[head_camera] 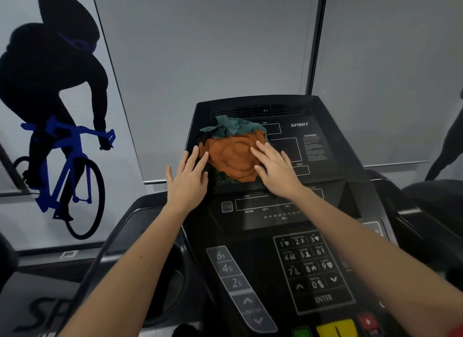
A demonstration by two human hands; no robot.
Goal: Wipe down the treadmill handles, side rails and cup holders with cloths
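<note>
Head view: an orange cloth (pixel 233 158) lies bunched over a teal cloth (pixel 234 127) on the treadmill console (pixel 325 146). Left hand (pixel 188 176) and right hand (pixel 274 171) touch its edges with straight fingers, grasping nothing, apparently to gather it for wiping.

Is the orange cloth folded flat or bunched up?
Bunched up. The orange cloth shows swirled creases and a ragged outline, heaped over a teal cloth on the console.

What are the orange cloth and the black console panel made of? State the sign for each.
Crumpled orange cloth: soft matte fabric, perhaps microfibre; rounded folds. Black treadmill console panel: likely hard plastic, smooth semi-gloss; faint sheen, printed lettering.
</note>
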